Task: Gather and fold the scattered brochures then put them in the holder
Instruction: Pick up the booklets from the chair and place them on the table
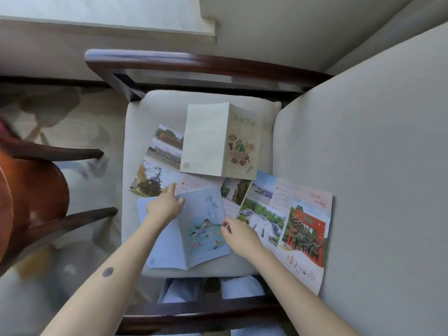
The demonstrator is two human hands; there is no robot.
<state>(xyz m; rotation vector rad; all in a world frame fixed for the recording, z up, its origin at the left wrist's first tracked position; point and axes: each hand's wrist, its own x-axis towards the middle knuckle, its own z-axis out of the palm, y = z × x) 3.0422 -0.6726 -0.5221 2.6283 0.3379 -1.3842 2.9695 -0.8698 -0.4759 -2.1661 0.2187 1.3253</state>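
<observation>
Cream seat cushion (145, 141) of a dark-wood armchair (194, 61), on patterned carpet (72, 112) by a pale wall, reddish wooden table (36, 190) at the left. Spread across the cushion, 4 brochures: beige brochure (218, 141) half open at the back, photo brochure (157, 161) flat beneath it, red-gate brochure (303, 226) unfolded against the backrest (363, 166), blue brochure (194, 234) open nearest, overlapping the photo brochure. Left hand (164, 206) curled over the blue brochure's top edge, right hand (238, 235) pinching its right edge.
</observation>
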